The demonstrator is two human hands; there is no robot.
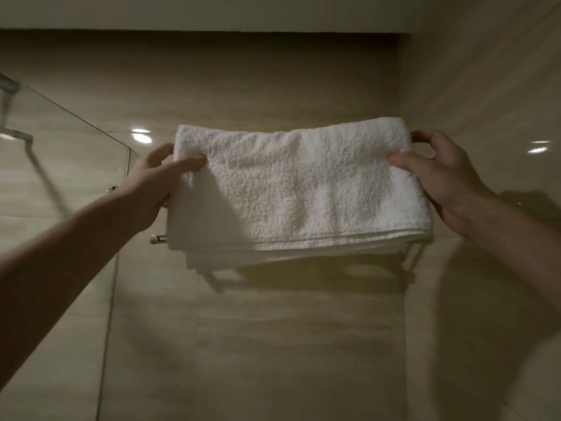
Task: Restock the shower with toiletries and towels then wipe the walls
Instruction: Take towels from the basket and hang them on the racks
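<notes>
Pinching the folded white towel at both ends with your left hand and right hand, settle it level on the chrome towel rack, edges squared.

The light is dim and yellowish. Small lamp glints shine on the wall either side of the towel. My left hand throws a shadow across the towel, and a dark shadow lies beneath it. Everything looks soft. The glass smears, and the edges bend.
</notes>
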